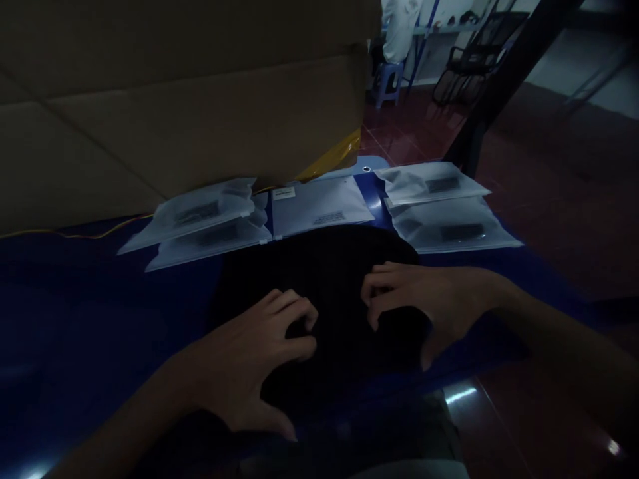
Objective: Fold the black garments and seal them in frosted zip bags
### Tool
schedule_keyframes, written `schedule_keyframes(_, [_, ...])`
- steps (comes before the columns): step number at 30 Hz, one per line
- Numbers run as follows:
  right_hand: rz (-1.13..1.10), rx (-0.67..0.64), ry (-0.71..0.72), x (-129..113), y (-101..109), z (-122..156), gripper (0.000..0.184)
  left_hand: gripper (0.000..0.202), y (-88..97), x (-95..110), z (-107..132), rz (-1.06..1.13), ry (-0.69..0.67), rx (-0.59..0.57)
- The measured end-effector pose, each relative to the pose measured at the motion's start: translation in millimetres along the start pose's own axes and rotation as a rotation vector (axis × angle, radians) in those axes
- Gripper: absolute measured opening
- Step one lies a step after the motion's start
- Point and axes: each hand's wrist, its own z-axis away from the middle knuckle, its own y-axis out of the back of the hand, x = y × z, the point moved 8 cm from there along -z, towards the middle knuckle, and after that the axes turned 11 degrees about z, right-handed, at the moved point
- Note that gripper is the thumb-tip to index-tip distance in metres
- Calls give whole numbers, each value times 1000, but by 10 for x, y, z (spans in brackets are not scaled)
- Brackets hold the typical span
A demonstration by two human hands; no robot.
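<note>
A piece of black fabric (pixel 339 346), perhaps a folded garment, lies on the blue table; the dark light hides its folds. My left hand (pixel 259 352) rests over its left part with fingers bent and the thumb spread well away. On the right part, my right hand (pixel 424 299) touches the fabric with curled fingertips, its thumb apart and pointing down. Neither hand visibly grips the cloth. Just beyond the fabric lies a white plastic packet (pixel 319 206) with a label and printed text.
Frosted zip bags lie in pairs at left (pixel 200 216) and right (pixel 454 223). A big cardboard box (pixel 200 120) stands behind the blue table (pixel 100 313). A thin yellow cable runs along its base. Beyond are a seated person (pixel 399 30), a blue stool (pixel 388 80) and a black chair (pixel 479 56).
</note>
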Motion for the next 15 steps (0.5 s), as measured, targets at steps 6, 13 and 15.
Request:
schedule_keyframes(6, [15, 31, -2, -37, 18, -4, 15, 15, -36, 28, 31, 93, 40, -26])
schedule_keyframes(13, [-389, 45, 81, -108, 115, 45, 6, 17, 93, 23, 94, 522, 25, -38])
schedule_keyframes(15, [-506, 70, 58, -85, 161, 67, 13, 33, 174, 18, 108, 730, -29, -29])
